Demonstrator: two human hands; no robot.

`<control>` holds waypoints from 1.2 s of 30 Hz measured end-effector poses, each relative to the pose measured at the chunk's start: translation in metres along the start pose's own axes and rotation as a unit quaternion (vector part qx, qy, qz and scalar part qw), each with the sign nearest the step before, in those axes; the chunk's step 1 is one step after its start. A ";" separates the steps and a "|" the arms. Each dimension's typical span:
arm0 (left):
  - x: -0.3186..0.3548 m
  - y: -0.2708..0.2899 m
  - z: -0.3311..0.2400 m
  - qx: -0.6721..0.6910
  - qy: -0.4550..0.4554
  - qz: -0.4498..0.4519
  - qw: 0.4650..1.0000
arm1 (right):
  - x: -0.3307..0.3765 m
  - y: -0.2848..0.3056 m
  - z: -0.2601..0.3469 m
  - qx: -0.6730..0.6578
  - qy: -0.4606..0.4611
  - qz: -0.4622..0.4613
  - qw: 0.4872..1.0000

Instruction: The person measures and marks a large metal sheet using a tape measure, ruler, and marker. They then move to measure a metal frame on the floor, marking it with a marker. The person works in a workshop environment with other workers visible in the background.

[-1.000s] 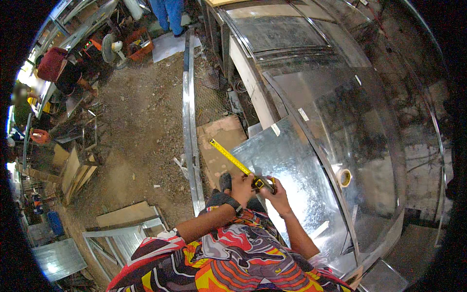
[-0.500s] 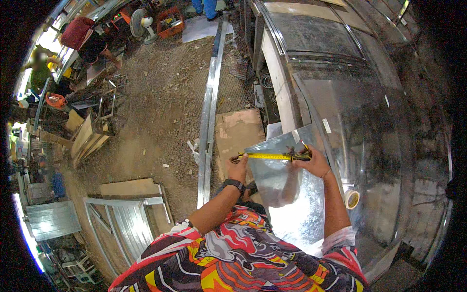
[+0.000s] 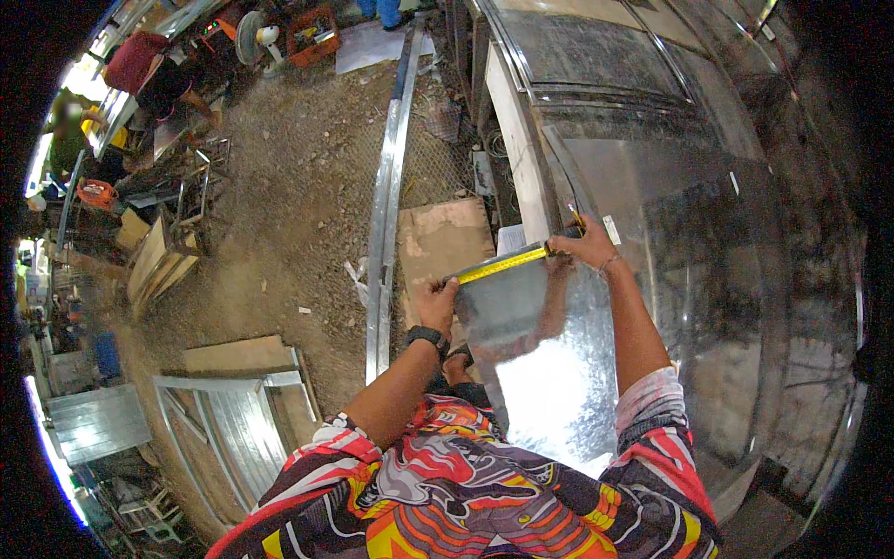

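A shiny sheet of metal (image 3: 503, 317) lies in front of me, overhanging the left edge of the bench and reflecting bright light. Along its far edge runs the yellow blade of a tape measure (image 3: 503, 265), pulled out between my two hands. My left hand (image 3: 435, 303), with a dark watch on the wrist, pinches the blade's end at the sheet's far left corner. At the far right corner, my right hand (image 3: 587, 247) is closed round the dark tape case, which its fingers mostly hide. A thin stick-like thing (image 3: 574, 214) pokes up from that hand.
The metal-topped bench (image 3: 689, 224) fills the right side. A brown board (image 3: 442, 238) and long metal channels (image 3: 389, 205) lie on the dirt floor. Framed panels (image 3: 233, 419) stand at lower left. Far off are a fan (image 3: 253, 39), an orange crate (image 3: 312, 37) and other people (image 3: 140, 65).
Both hands have moved away from me with the tape measure, the right hand farther. The blade has gone from lying across the sheet to following its slanted far edge.
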State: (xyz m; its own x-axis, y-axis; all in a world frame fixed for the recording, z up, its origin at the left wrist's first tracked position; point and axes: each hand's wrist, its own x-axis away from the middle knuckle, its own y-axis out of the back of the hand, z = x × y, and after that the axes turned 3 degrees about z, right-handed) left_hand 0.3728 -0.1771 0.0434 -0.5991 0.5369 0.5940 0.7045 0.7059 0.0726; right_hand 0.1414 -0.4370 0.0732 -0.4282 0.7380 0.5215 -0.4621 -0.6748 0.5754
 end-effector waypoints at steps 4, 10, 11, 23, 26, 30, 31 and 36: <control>-0.008 0.012 0.010 -0.002 0.011 0.032 0.999 | 0.007 -0.003 0.012 0.001 -0.005 -0.045 0.999; -0.011 0.010 -0.006 -0.048 -0.025 0.073 0.996 | 0.007 -0.004 -0.009 -0.042 0.030 -0.094 0.994; -0.010 0.008 -0.012 -0.082 -0.044 0.078 0.993 | 0.005 -0.008 -0.019 -0.060 0.042 -0.103 0.992; -0.065 -0.017 -0.026 -0.454 -0.152 0.216 0.851 | 0.034 -0.025 0.010 0.057 0.141 -0.301 0.941; -0.071 -0.021 -0.026 -0.449 -0.136 0.226 0.854 | 0.042 -0.029 0.018 0.060 0.110 -0.374 0.919; -0.069 -0.023 -0.024 -0.467 -0.125 0.210 0.849 | 0.058 -0.040 0.037 -0.334 0.097 -0.254 0.903; -0.068 -0.023 -0.025 -0.465 -0.118 0.213 0.851 | 0.057 -0.047 0.043 -0.367 0.110 -0.211 0.899; -0.067 -0.021 -0.027 -0.419 -0.107 0.211 0.876 | 0.042 -0.061 0.071 -0.381 0.037 0.103 0.918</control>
State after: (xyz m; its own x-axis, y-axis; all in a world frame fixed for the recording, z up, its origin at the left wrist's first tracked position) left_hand 0.4081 -0.2401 0.0236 -0.2115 0.8060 0.5528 0.8588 -0.1168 0.4988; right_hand 0.2070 -0.3639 0.1047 -0.6051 0.6114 0.5099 -0.7631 -0.6280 -0.1525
